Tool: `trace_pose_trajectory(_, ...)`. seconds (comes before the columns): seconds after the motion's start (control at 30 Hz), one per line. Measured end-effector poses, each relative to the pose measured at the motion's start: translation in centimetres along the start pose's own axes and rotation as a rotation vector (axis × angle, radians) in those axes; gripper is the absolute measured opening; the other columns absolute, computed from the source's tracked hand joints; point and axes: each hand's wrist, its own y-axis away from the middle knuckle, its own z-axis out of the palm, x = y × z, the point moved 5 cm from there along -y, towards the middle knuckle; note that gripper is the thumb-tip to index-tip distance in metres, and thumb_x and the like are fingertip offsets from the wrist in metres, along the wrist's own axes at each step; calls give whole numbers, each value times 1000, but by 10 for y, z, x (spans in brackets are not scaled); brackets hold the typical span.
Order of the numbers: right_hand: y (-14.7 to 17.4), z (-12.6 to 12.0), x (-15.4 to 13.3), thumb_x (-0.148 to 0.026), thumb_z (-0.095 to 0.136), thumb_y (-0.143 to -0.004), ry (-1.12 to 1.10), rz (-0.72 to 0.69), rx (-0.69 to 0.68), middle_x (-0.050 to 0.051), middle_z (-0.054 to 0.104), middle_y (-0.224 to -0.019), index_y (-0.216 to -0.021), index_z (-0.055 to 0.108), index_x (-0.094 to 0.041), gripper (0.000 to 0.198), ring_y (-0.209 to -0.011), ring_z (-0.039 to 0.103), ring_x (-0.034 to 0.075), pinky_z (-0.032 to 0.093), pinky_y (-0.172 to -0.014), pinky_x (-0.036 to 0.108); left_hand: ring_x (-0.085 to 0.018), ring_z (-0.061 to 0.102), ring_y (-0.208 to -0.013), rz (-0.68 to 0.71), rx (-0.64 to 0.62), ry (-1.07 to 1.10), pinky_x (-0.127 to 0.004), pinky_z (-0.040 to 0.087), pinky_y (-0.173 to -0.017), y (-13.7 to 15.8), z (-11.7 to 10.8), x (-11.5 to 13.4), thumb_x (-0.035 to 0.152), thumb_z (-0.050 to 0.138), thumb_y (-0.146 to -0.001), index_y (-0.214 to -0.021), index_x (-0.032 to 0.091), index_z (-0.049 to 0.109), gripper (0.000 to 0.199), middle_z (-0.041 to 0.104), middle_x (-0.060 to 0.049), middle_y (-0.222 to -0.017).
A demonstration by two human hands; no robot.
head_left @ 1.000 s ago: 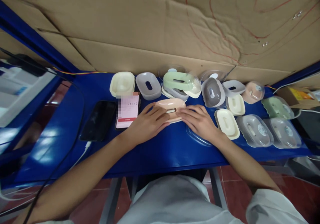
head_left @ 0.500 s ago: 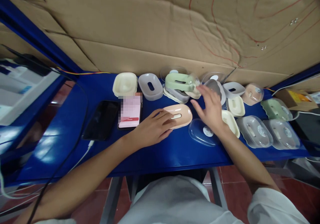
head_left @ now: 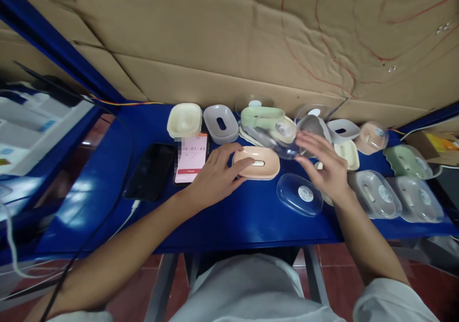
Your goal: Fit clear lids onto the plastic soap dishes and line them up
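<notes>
On the blue table, a peach oval soap dish (head_left: 270,164) with a pale slot in its middle lies in front of me. My left hand (head_left: 220,171) is closed on its left end, the thumb over the dish and the fingers at the rim. To the right, my right hand (head_left: 322,164) pinches a clear plastic lid (head_left: 287,150), blurred by motion, tilted above the table beside the dish. Another clear lid (head_left: 292,195) with a round white sticker lies flat below. Behind stands a light green dish part (head_left: 263,117) among stacked pieces.
A cream dish (head_left: 184,120) and a grey slotted one (head_left: 215,133) stand at the back left. Two phones lie left, one dark (head_left: 148,171), one lit (head_left: 191,157). Lidded grey dishes (head_left: 376,193) and a green dish (head_left: 405,159) sit right. Cardboard (head_left: 201,39) walls the back.
My right hand has drawn back from the green piece with a clear lid and moved right and nearer. My left hand stays on the peach dish, its thumb now over it. The view shifted slightly.
</notes>
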Motion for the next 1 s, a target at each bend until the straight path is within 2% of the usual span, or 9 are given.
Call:
trace_pose_trajectory(0.1,10,18,-5,-18,68,-103,-153,-41,-182,4,70,-150,-153,61,-34,53,-147,60,27,53,-123,52,-42,47,-152,28,3,-17,-62,48,-119,-1,-1,-3,30,80,-97,-156,28,47,68,44,-22,-162)
trace_pose_trajectory(0.17,14,30,-2,-17,65,-105,-216,-31,-259,6,68,-152,-153,60,-32,51,-150,57,27,52,-124,51,-43,44,-154,14,-62,11,-64,46,-120,-1,4,-7,38,78,-98,-159,24,44,71,43,-24,-164)
trace_pose_trajectory(0.27,17,40,9,-16,56,-108,-212,-3,-316,8,67,-152,-148,62,-28,43,-152,54,26,50,-126,53,-40,54,-144,-16,-149,35,-60,51,-115,1,12,-10,40,71,-103,-153,21,51,58,54,-22,-153)
trace_pose_trajectory(0.4,17,41,17,-24,57,-110,-96,23,-335,10,69,-149,-151,59,-27,41,-149,57,29,50,-124,58,-36,65,-126,13,-123,-11,-54,57,-103,2,12,-7,40,70,-105,-141,21,61,43,65,-19,-136)
trace_pose_trajectory(0.5,19,47,9,-40,71,-104,-34,-14,-414,11,58,-163,-163,49,-28,64,-156,49,32,45,-128,60,-34,66,-122,57,-99,-34,-51,58,-100,2,12,-5,37,69,-105,-138,20,63,38,67,-18,-133)
trace_pose_trajectory(0.57,22,53,2,-38,71,-104,-4,-48,-461,10,48,-170,-169,42,-30,72,-162,40,32,41,-131,58,-32,66,-120,82,-88,-38,-49,59,-100,2,11,-4,34,69,-105,-136,20,64,34,68,-17,-129)
trace_pose_trajectory(0.67,26,58,-6,-26,65,-107,31,-102,-463,7,44,-173,-173,34,-31,73,-165,31,29,39,-133,56,-30,65,-114,132,-62,-49,-46,60,-97,2,9,-2,29,69,-105,-129,19,67,27,69,-15,-120)
trace_pose_trajectory(0.83,26,60,-10,-18,63,-107,77,-142,-427,8,39,-175,-175,25,-31,80,-165,30,28,40,-134,54,-30,66,-107,142,-63,-67,-45,61,-90,2,10,1,23,68,-104,-121,18,69,18,68,-13,-113)
trace_pose_trajectory(1.0,24,56,-2,-21,64,-107,-47,-110,-370,1,43,-173,-172,32,-38,75,-163,36,28,43,-132,53,-33,62,-127,82,-42,38,-52,59,-104,1,12,0,22,68,-104,-127,19,66,23,63,-17,-130)
